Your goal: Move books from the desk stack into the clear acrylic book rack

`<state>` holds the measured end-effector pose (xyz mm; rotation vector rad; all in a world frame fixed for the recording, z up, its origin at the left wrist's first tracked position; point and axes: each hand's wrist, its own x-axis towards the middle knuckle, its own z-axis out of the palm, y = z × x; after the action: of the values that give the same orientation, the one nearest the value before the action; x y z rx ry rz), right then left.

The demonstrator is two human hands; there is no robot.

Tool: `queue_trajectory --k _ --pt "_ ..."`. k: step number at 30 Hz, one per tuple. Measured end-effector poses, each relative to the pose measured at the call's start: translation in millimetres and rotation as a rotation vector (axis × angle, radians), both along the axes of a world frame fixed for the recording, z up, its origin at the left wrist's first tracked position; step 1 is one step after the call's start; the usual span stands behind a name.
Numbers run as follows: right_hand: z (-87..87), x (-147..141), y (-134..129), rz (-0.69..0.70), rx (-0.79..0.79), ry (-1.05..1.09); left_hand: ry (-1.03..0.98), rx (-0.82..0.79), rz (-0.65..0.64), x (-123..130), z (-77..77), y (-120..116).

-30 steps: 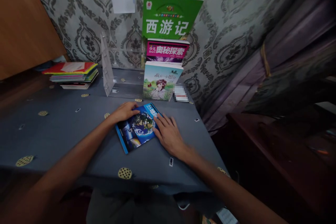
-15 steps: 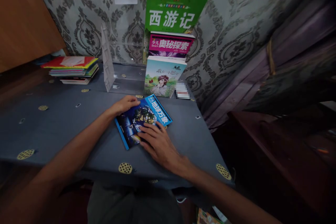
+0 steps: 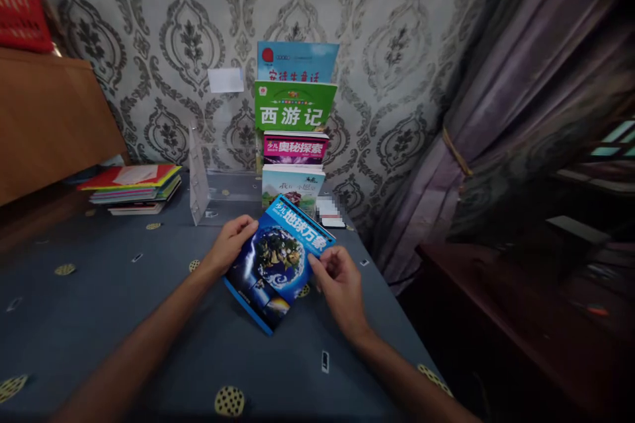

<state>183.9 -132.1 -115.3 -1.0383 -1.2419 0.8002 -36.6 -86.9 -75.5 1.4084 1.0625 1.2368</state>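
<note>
Tbl (image 3: 99, 304), blue bk (image 3: 278, 263) diag, top far-R

The closed blue book (image 3: 278, 261), front cover up, shows a cloud-swirled Earth; it is at seven o'clock from mid-view, slanted, its white-lettered title edge facing one o'clock.

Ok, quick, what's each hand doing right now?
Left hand: closed, holding the book by its left side.
Right hand: closed, holding the same book by its right side.
</note>
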Motion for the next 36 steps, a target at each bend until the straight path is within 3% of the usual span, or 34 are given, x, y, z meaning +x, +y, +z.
queue_trajectory --k 5,11,16,21,29,33,36 --pt "6.1 -2 1 0.045 -0.082 0.190 -0.108 0.032 0.073 6 -1.6 -4" --pt "40.9 5 8 0.318 -0.129 -0.018 -0.303 0.135 0.120 9 -5.3 1" --pt "68.3 9 15 0.344 0.044 -0.132 -0.504 0.101 0.098 11 -0.1 6" --pt "51.5 16 31 0.450 -0.048 -0.097 -0.522 -0.036 0.028 11 -7.2 4" --pt "16.1 17 34 0.629 -0.394 0.325 -0.378 -0.267 -0.081 1 -15.4 9" --pt "7.8 14 26 0.694 -0.491 0.287 -0.222 -0.434 -0.191 -15 -17.8 14" --pt "2.0 15 26 0.645 -0.503 0.217 -0.054 -0.530 -0.248 -29 -19.3 14"
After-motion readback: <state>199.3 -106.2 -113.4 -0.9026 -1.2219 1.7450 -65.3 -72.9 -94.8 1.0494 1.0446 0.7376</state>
